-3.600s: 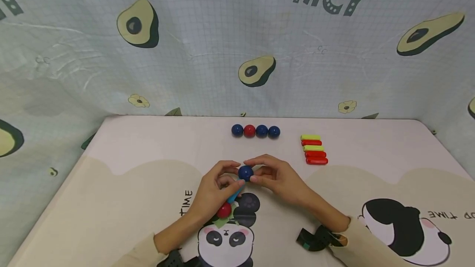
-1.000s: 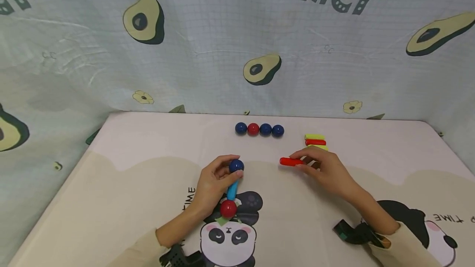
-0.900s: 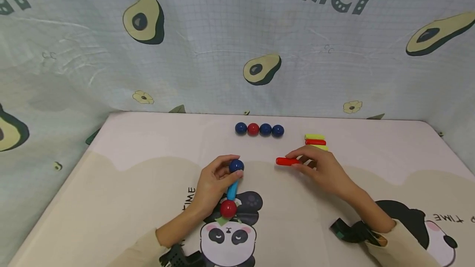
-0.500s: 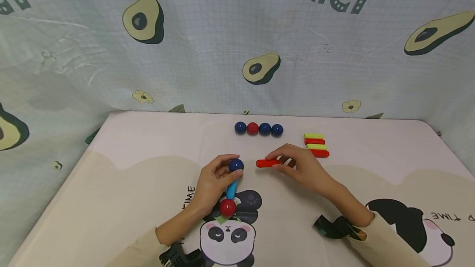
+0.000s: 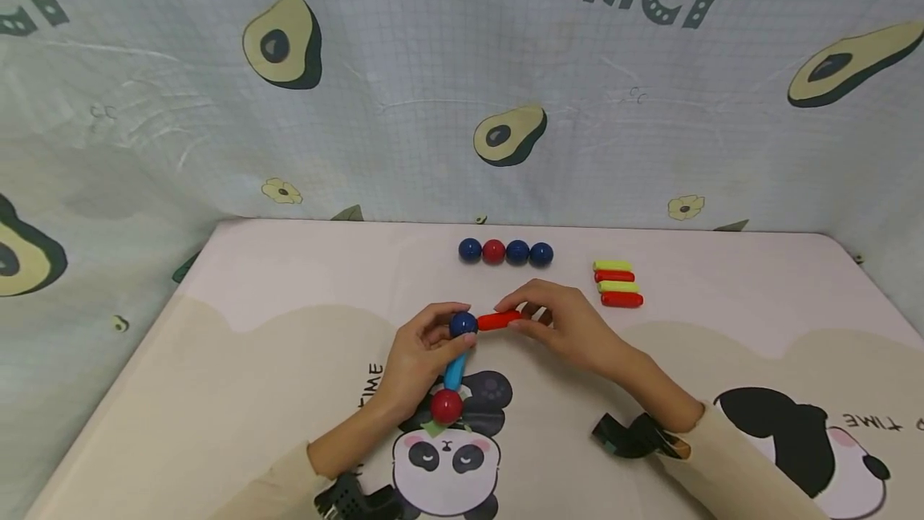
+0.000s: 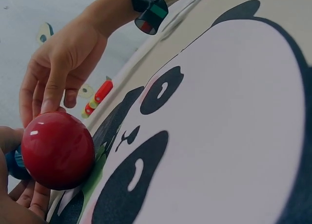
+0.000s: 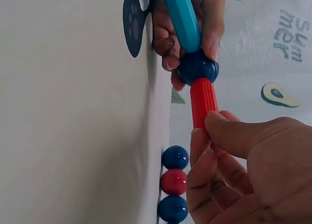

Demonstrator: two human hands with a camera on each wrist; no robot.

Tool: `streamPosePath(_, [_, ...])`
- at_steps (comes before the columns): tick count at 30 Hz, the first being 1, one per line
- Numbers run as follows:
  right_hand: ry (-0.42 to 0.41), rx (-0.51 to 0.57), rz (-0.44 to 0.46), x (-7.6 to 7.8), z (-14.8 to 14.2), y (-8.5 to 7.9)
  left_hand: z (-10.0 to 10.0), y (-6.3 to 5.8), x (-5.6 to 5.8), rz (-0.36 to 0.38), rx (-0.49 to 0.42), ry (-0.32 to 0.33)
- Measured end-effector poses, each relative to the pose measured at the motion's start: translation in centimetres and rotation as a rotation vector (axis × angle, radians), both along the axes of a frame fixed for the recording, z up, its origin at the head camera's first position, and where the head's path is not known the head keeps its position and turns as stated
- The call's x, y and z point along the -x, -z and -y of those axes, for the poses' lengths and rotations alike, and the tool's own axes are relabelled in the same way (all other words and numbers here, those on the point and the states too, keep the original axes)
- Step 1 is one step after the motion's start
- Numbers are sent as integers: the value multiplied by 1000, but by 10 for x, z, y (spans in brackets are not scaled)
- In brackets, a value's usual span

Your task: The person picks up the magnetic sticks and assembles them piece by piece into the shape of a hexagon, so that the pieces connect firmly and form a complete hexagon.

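Pinched red rod (image 7: 203, 99) shows grooves only in right-wrist view.

L wrist view, L grip (image 6: 15, 207) cut off, blue ball (image 6: 17, 171) pt. hidden

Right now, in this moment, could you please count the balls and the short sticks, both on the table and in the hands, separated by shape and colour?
Glossy dark-blue round balls: 4
Glossy red round balls: 2
Red ridged short sticks: 3
Yellow-green short sticks: 2
Light-blue faceted short stick: 1
Total: 12
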State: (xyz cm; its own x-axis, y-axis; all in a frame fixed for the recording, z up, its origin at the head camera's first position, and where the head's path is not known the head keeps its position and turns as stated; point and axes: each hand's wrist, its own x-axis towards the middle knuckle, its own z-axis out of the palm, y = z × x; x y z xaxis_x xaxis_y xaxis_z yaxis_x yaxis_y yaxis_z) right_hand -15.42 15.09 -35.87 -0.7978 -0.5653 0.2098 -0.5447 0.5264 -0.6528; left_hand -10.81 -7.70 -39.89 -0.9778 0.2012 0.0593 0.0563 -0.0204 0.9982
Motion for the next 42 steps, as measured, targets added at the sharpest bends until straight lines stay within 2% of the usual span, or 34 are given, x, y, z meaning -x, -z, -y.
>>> streamPosePath(4, [1,13,5,0,3,-1,-1,-1,-1,7,-4,-4])
streamPosePath(7, [-8,31,9,2,6,1,-2,-1,-1,-4,29,-18])
streamPosePath(15, [-44,82,26,1,21,3,-3,0,-3,-116,228,-122])
streamPosePath(19, [-36,78,28,2,24,2,-3,1,-4,-121,262,-126])
streamPosePath(23, [28,72,26,7,19,2,-4,2,-3,-107,254,-125])
streamPosePath(31, [248,119,14,31,-3,5,-3,1,-4,-87,217,-110])
streamPosePath(37, [347,148,54,42,-13,8,-3,0,-4,-81,184,-110])
streamPosePath(42, [393,131,79,47,-16,13,-4,1,-4,-77,165,-113])
